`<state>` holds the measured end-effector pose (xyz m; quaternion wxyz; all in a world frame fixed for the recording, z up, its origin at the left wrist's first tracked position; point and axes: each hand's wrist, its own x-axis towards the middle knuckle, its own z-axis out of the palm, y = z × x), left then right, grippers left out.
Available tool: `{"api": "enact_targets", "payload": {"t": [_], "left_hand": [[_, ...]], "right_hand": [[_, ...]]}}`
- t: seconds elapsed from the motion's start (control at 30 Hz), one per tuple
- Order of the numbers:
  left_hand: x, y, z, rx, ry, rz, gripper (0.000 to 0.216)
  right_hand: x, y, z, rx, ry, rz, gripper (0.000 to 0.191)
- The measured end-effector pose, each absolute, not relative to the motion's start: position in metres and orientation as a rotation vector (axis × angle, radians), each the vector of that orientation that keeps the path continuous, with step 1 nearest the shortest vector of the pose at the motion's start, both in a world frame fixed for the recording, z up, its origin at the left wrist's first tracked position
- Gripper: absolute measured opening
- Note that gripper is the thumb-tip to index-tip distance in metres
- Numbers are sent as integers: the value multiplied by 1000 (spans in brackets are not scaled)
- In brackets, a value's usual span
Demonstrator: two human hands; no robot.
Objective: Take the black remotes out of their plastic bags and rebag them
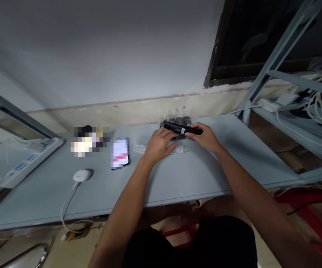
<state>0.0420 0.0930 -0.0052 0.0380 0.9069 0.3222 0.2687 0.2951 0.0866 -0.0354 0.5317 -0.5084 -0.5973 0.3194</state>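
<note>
Shorts (225, 242) lie below right fingers (196, 136) pinching a black device (181, 129), left fingers (163, 133) unclear, by bagged items (180, 120).

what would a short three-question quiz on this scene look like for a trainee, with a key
1. Multiple choice: what does the right hand hold? a) a white cable; b) a black bar-shaped item; c) a power strip.
2. True or false: the phone lies on the floor.
3. Fill in: the clear plastic is partly hidden behind the ____ hand.

Key: 1. b. 2. False; the phone lies on the table. 3. left, as in left hand.
</note>
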Motion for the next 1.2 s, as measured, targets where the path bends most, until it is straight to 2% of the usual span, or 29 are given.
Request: {"api": "enact_targets", "payload": {"t": [0.1,0.23,0.6,0.7,0.97,1.07,1.2], "left_hand": [[43,95,-6,2846,1082,919,35],[44,95,-10,2930,1080,859,48],[48,94,-10,2938,1013,857,38],[46,94,-10,2925,1009,846,40],[38,98,-9,2891,1163,787,44],[35,101,-10,2877,1195,776,44],[27,106,-10,2829,1318,811,44]], "right_hand": [[289,85,-35,-1134,-1384,953,41],[281,83,-36,-1049,-1263,1168,44],[281,82,-38,-982,-1279,1285,46],[283,83,-39,-1068,-1328,1221,45],[292,87,-44,-1281,-1578,605,47],[297,90,-47,-1281,-1572,610,49],[304,95,-50,-1136,-1433,807,47]]}}
